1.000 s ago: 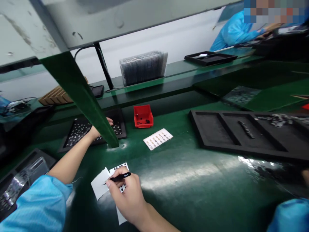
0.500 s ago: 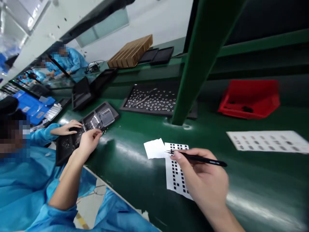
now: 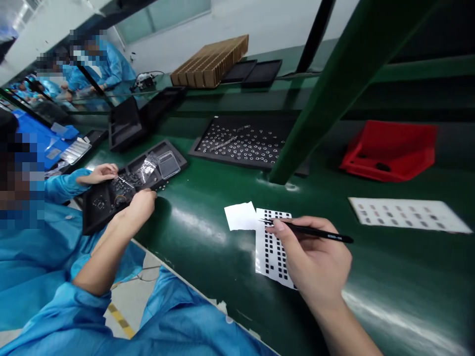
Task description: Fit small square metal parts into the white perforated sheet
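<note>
My right hand [image 3: 322, 257] holds black tweezers [image 3: 319, 232] between thumb and fingers, their tips pointing left over the top part of a white sheet [image 3: 261, 257] with rows of small black squares. The hand covers the sheet's right side. A blank white paper piece [image 3: 240, 216] lies against the sheet's upper left edge. To the right lies a white card [image 3: 408, 215] with rows of small dark and brownish pieces. My left hand is out of view.
A red bin [image 3: 389, 153] stands at the right. A green post [image 3: 315, 123] meets the bench beside a black tray [image 3: 237, 158] of small rings. At left, a co-worker's hands are over another tray [image 3: 89, 215].
The view has shifted slightly, and my right hand with the tweezers stays over the sheet. The co-worker's left hand at the tray has drawn its fingers together.
</note>
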Available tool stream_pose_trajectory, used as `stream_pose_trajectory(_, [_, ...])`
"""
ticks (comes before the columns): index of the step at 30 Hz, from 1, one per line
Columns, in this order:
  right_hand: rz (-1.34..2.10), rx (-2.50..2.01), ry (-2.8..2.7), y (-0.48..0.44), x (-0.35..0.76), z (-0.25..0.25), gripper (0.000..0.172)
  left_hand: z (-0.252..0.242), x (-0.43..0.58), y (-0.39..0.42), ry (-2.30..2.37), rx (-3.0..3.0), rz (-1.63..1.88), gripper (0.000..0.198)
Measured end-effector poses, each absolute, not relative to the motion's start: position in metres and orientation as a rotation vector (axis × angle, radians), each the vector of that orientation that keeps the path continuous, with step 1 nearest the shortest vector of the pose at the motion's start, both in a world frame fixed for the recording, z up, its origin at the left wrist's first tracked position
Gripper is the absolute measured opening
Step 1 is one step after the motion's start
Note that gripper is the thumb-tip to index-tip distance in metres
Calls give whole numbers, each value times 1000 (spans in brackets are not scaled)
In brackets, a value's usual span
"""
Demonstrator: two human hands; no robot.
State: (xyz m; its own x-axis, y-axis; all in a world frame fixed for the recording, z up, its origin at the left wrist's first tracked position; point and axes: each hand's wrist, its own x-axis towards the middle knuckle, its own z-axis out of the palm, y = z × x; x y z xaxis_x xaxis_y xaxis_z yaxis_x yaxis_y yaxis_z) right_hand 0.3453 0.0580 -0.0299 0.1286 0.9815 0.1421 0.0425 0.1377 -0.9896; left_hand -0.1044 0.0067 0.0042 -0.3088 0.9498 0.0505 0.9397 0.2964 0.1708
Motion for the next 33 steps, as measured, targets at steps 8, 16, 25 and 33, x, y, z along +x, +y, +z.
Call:
stream_pose_trajectory(8, [1014, -1078, -1124, 64, 348, -18, 32, 8, -45, 23, 2033, 1904, 269, 27])
stream_pose_trajectory(16, [1089, -1179, -1085, 62, 375, -14, 43, 12, 70, 33, 1518, 1948, 818, 23])
stream_pose_trajectory(25, [1306, -1394, -1119, 32, 388, -43, 48, -50, 144, 19, 911, 2663, 636, 29])
stream_pose_trajectory(33, [1301, -1419, -1133, 33, 389, -51, 53, -60, 148, 16, 902, 2748, 603, 27])
